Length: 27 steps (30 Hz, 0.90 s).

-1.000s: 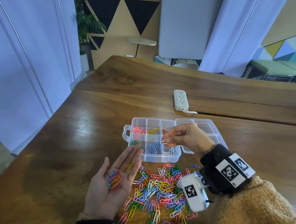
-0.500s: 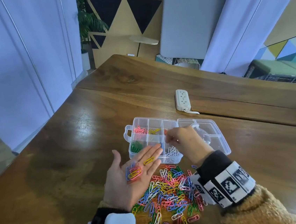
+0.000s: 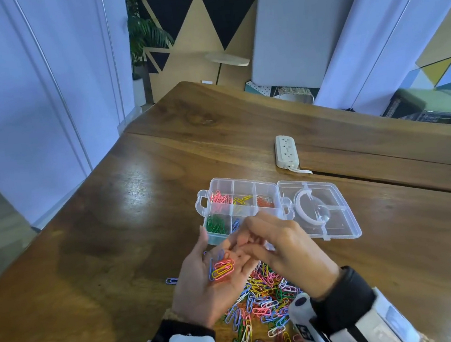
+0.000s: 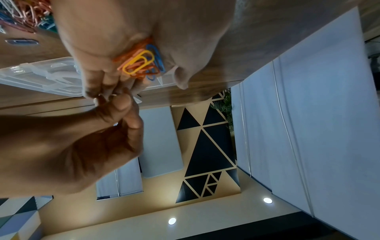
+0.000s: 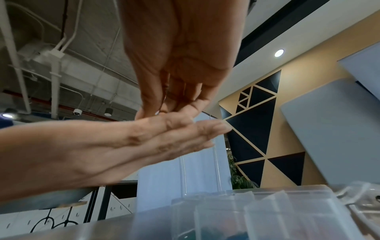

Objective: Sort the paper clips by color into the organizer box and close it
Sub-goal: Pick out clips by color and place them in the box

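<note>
My left hand (image 3: 201, 293) lies palm up and flat over the table, carrying a few pink, yellow and blue paper clips (image 3: 222, 268) (image 4: 139, 63). The thumb and forefinger of my right hand (image 3: 282, 245) (image 5: 160, 107) pinch together at the left hand's fingertips, where a thin clip wire barely shows. Just beyond both hands stands the clear organizer box (image 3: 243, 181), open, with pink (image 3: 220, 197), yellow (image 3: 242, 199), orange (image 3: 265, 202), green (image 3: 216, 224) and blue clips in separate cells. Its lid (image 3: 331, 209) lies flat to the right. A mixed clip pile (image 3: 263, 300) sits under my hands.
One stray blue clip (image 3: 171, 281) lies on the wooden table (image 3: 114, 238) left of my left hand. A white power strip (image 3: 286, 152) rests behind the box. The table's left edge drops off toward the white wall panels.
My right hand left the box's near cells and came back to the left hand's fingers, covering the yellow clip that lay there. The left hand rose closer to the box.
</note>
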Each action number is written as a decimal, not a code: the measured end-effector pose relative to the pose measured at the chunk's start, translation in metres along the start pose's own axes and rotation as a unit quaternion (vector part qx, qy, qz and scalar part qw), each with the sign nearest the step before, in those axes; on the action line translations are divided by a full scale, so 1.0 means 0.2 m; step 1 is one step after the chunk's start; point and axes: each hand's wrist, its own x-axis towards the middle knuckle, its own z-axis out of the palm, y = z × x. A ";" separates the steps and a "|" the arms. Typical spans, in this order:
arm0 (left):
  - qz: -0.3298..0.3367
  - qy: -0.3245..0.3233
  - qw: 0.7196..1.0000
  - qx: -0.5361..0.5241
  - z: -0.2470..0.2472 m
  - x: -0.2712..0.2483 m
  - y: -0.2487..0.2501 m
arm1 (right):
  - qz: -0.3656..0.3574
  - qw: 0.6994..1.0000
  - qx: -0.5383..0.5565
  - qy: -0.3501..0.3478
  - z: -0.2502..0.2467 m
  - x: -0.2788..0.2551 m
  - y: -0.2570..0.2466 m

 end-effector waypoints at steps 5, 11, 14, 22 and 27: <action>0.041 -0.079 0.994 0.057 0.07 -0.04 -0.01 | -0.024 0.999 0.036 -0.012 0.01 0.00 -0.05; -0.001 -0.028 0.997 0.071 0.01 0.00 -0.02 | -0.016 0.994 0.030 -0.103 0.08 -0.02 -0.04; -0.019 -0.046 0.998 0.038 -0.04 0.00 -0.03 | 0.013 0.990 0.053 -0.132 0.07 0.00 -0.03; 0.031 -0.041 0.997 -0.057 -0.05 0.03 -0.06 | 0.114 0.972 0.166 -0.125 -0.01 0.05 -0.05; 0.015 -0.046 0.998 -0.049 -0.08 -0.01 0.00 | 0.218 0.936 0.275 -0.025 -0.05 0.10 0.08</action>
